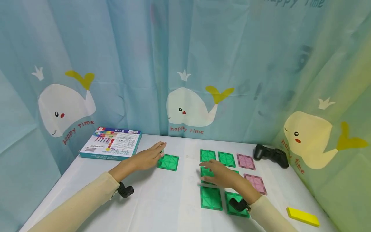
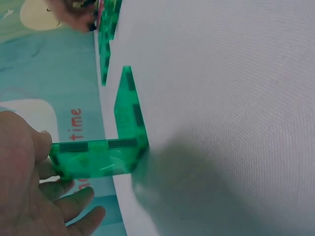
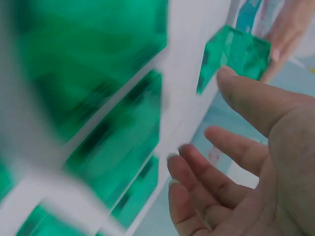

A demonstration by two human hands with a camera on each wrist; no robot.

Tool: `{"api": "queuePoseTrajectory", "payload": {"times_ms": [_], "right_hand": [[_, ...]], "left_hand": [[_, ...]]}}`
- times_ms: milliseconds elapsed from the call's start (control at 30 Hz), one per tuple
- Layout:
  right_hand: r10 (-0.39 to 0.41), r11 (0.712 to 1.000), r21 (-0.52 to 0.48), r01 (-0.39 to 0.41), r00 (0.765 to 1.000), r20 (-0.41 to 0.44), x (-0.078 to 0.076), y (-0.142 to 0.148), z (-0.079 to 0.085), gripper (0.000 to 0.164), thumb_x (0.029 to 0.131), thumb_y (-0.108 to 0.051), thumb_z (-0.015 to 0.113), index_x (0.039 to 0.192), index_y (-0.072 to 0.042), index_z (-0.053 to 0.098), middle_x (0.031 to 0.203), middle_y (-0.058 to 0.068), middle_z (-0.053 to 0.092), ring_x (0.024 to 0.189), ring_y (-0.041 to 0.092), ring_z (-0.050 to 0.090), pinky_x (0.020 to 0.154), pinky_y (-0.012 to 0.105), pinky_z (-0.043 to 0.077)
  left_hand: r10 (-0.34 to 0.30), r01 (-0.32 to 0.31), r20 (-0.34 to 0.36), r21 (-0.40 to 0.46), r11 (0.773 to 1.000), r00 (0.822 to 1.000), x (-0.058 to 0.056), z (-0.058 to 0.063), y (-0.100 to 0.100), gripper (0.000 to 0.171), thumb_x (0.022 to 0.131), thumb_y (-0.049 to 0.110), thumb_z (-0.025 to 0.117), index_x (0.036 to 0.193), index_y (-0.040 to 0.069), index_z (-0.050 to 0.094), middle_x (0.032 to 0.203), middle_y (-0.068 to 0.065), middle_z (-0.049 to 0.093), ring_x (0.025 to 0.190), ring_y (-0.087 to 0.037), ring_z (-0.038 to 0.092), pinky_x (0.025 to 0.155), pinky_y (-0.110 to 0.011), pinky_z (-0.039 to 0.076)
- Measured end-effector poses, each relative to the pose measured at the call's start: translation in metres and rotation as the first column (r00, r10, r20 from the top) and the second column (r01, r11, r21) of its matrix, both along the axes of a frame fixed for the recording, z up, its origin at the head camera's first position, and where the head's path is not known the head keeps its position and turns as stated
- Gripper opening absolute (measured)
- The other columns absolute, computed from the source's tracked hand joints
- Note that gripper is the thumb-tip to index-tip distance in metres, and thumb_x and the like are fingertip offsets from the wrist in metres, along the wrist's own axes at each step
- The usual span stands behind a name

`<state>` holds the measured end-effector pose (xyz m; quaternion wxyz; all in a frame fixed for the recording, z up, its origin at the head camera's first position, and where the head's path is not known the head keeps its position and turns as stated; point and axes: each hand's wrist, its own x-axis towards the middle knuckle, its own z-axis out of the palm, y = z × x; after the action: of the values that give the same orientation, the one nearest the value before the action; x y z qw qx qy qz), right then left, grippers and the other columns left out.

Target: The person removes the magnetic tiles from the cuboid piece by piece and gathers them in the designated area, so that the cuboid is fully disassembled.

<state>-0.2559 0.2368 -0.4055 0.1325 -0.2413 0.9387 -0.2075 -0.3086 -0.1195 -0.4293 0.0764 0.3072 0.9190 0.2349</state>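
Note:
At the middle left of the table, my left hand point(image 1: 149, 158) pinches a green translucent square tile point(image 2: 93, 160) between thumb and fingers. That tile stands upright, its lower edge meeting the left edge of a flat green tile point(image 1: 171, 162); the two form an L in the left wrist view. My right hand point(image 1: 220, 174) hovers over a group of several flat green tiles point(image 1: 211, 198) with its fingers spread and loosely bent. Nothing is between these fingers in the right wrist view. The hand and wrist partly hide the middle row of tiles.
Two pink tiles point(image 1: 246, 161) lie right of the green group. A black game controller point(image 1: 271, 155) sits by the back right corner, and a yellow block point(image 1: 302, 217) near the right edge. At the back left lies a flat printed box point(image 1: 111, 143). A whale-print curtain point(image 1: 139, 64) hangs behind.

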Motion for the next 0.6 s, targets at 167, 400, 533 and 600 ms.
{"api": "queuePoseTrajectory", "payload": {"times_ms": [167,400,533,600], "right_hand": [[0.004,0.999,0.040,-0.005,1.000,0.009,-0.031,-0.046,-0.008,0.070,0.099,-0.041,0.075,0.157,-0.011,0.049,0.150,0.017,0.052,0.138,0.035,0.053,0.110,0.058,0.048],[0.013,0.990,0.143,-0.022,0.998,0.064,-0.056,-0.105,-0.018,0.090,0.094,-0.050,0.079,0.165,-0.013,0.037,0.158,0.020,0.043,0.143,0.036,0.047,0.113,0.059,0.046],[0.003,0.978,0.210,-0.004,1.000,0.002,-0.055,-0.123,-0.024,0.098,0.091,-0.047,0.083,0.166,-0.011,0.033,0.155,0.022,0.043,0.141,0.037,0.044,0.113,0.059,0.046],[-0.007,0.976,0.217,0.011,1.000,-0.021,-0.055,-0.127,-0.024,0.096,0.091,-0.044,0.084,0.165,-0.010,0.034,0.150,0.022,0.044,0.138,0.037,0.045,0.113,0.057,0.046]], "left_hand": [[0.004,-0.004,-0.001,-0.013,1.000,1.000,-0.003,-0.002,-0.001,0.061,0.118,0.032,0.030,0.169,0.003,0.015,0.177,-0.016,0.013,0.164,-0.031,0.012,0.131,-0.051,0.020],[-0.003,0.003,0.004,0.016,1.000,1.000,-0.001,0.000,0.001,0.059,0.118,0.028,0.033,0.168,0.000,0.017,0.175,-0.021,0.016,0.162,-0.035,0.017,0.128,-0.056,0.024],[-0.009,0.009,-0.003,-0.001,1.000,1.000,0.000,0.000,0.001,0.059,0.118,0.028,0.032,0.168,0.000,0.017,0.175,-0.021,0.016,0.162,-0.036,0.019,0.128,-0.055,0.027],[-0.001,0.001,-0.005,-0.001,1.000,1.000,0.000,0.000,0.001,0.059,0.118,0.027,0.032,0.168,0.000,0.018,0.175,-0.022,0.016,0.161,-0.037,0.019,0.127,-0.056,0.027]]}}
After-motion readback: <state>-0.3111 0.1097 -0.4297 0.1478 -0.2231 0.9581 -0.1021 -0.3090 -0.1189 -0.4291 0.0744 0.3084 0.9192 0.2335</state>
